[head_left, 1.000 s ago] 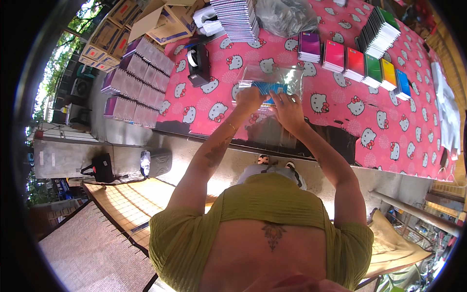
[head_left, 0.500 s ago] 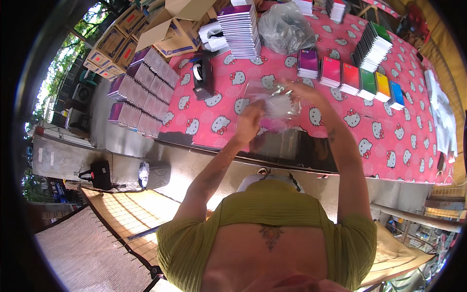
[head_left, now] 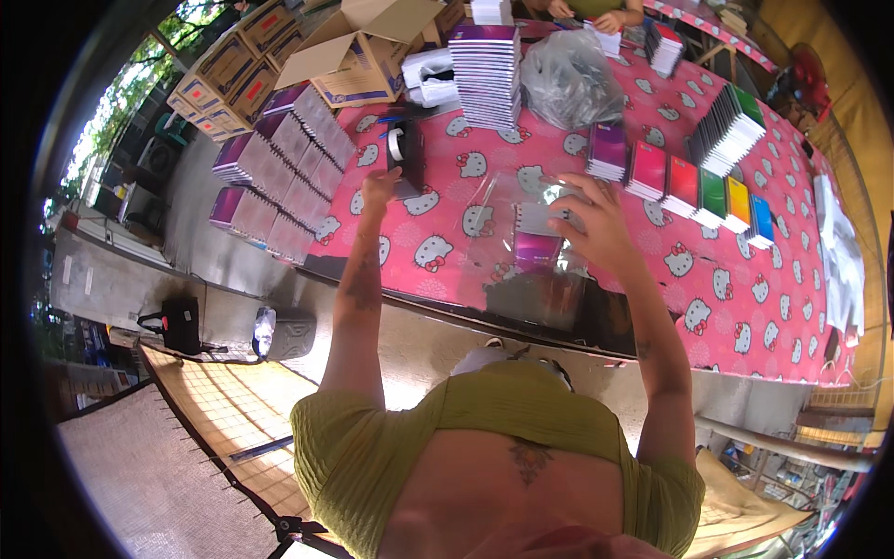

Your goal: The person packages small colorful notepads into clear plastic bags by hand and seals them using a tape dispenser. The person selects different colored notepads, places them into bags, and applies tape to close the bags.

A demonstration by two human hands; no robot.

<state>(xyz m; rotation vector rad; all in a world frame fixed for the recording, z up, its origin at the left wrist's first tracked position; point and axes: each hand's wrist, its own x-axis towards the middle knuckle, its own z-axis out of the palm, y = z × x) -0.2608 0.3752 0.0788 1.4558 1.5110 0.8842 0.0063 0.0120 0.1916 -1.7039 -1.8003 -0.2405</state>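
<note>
My left hand (head_left: 379, 189) is closed at the left edge of a black tape dispenser (head_left: 407, 163), which carries a white roll. My right hand (head_left: 596, 224) has its fingers spread and curved over the right side of a small spiral notebook bundle (head_left: 537, 250). White page edges and a purple cover show on that bundle. Clear plastic film (head_left: 480, 247) lies under and around it, near the table's front edge.
Notebook stacks in purple (head_left: 607, 151), red, green, yellow and blue line the right. A tall notebook stack (head_left: 486, 79), a grey plastic bag (head_left: 573, 79) and an open carton (head_left: 358, 70) stand farther back. More notebooks (head_left: 279, 172) pile up left. Another person's hands (head_left: 610, 20) work across the pink-covered table (head_left: 717, 247).
My left hand has left the plastic film and moved left to the tape dispenser. My right hand has come down over the notebook bundle. Another person's hands have come into view at the back.
</note>
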